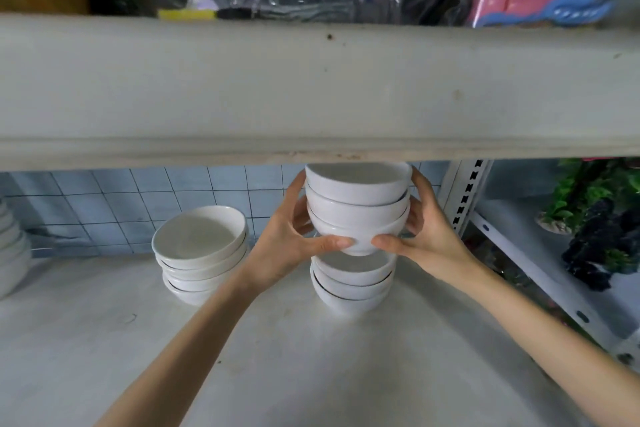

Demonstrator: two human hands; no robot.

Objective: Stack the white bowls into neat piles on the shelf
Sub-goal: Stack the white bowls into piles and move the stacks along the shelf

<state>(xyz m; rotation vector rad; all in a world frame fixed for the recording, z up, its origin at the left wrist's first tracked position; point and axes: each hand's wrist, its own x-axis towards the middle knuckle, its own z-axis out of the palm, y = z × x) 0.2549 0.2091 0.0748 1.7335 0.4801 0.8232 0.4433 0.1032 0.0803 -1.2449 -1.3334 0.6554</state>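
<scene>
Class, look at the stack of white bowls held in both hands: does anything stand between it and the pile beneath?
Nothing visible does. The held stack of three round white bowls, gripped by the left hand and right hand, hangs directly over the lower pile, with only air between.

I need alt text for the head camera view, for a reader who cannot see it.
The left hand and right hand hold a stack of three white bowls just above a pile of bowls on the shelf. A second pile stands to its left.
</scene>
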